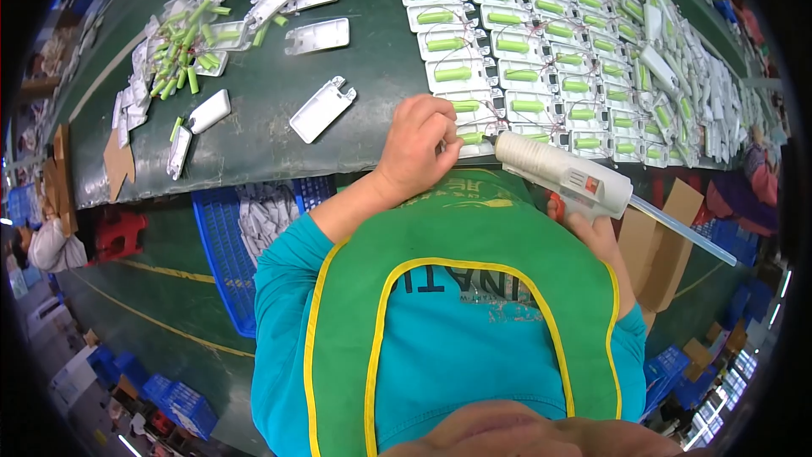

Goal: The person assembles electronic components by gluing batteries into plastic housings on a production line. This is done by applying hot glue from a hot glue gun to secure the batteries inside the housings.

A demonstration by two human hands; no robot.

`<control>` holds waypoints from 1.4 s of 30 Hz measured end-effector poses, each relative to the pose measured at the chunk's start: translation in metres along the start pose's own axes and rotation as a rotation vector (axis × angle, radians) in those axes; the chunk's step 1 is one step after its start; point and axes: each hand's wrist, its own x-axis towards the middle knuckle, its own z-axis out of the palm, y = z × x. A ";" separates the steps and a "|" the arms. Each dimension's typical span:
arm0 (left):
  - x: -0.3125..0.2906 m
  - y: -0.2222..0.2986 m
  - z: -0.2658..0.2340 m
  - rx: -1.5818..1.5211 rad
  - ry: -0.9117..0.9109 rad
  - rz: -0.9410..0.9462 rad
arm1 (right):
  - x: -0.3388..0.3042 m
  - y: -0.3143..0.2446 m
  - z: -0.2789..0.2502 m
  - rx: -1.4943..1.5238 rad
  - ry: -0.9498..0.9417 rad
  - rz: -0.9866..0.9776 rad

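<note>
White glue gun [554, 169], quantity one, is held in the right hand [592, 235]; one clear glue stick [687, 234] protrudes from its rear. Left hand [416, 142] has fingers curled narrow beside the nearest battery case [478, 151], near the nozzle [494, 142]; cannot tell whether they pinch anything. At least four columns of cases [513, 89] extend beyond both hands across the tabletop [254, 140]. One lone shell [321, 112] lies left of the left hand.

Decent gap on the flat dark-green bench [376, 46] between that loose white rectangular plastic shell [321, 112] and the rows of white shells with green cylinders [512, 46]; pistol-shaped white glue gun [562, 173] crowds the near edge.
</note>
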 end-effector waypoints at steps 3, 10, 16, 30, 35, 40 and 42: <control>0.004 0.005 -0.008 -0.065 0.062 -0.050 | 0.001 0.002 0.002 0.069 -0.009 -0.047; -0.005 0.004 -0.023 -0.142 0.096 -0.111 | 0.006 -0.016 0.015 0.137 -0.098 -0.132; -0.013 0.002 -0.031 -0.148 0.100 -0.181 | 0.017 -0.012 0.019 0.242 -0.152 -0.224; -0.018 0.006 -0.044 -0.107 0.243 -0.177 | 0.054 -0.019 0.039 0.283 -0.322 -0.344; -0.023 0.004 -0.046 -0.086 0.229 -0.129 | 0.080 -0.036 0.071 0.286 -0.385 -0.439; -0.024 0.001 -0.038 -0.119 0.218 -0.120 | 0.087 -0.038 0.081 0.268 -0.372 -0.565; -0.025 0.004 -0.038 -0.136 0.243 -0.133 | 0.088 -0.038 0.083 0.274 -0.354 -0.601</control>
